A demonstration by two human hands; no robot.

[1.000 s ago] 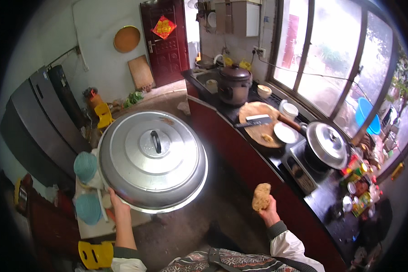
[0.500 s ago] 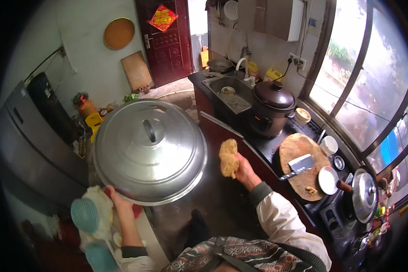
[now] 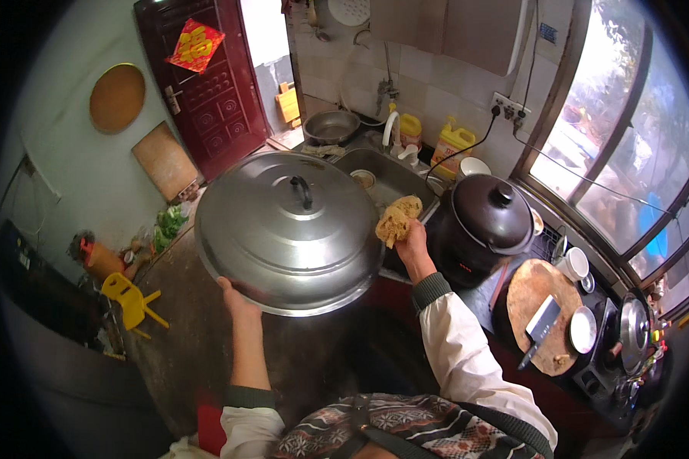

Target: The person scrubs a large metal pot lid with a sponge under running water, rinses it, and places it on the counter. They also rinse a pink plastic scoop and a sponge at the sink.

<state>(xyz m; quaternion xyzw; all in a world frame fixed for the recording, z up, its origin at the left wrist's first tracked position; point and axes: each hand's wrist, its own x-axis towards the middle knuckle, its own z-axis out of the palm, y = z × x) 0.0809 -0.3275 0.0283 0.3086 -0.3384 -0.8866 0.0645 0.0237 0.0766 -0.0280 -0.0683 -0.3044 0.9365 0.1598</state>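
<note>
Left hand grips rim of large metal pot lid; right hand clutches tan scouring sponge beside lid, above sink.

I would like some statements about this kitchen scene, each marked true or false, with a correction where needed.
1. The left hand holds a big metal lid by its rim. True.
2. The right hand is empty. False: it grips a tan sponge.
3. The sponge is beside the right edge of the lid. True.
4. A cleaver lies on the round wooden board. True.
5. The dark pot on the counter stands open. False: its lid is on.
6. The yellow stool stands on the counter. False: it is on the floor at the left.
</note>
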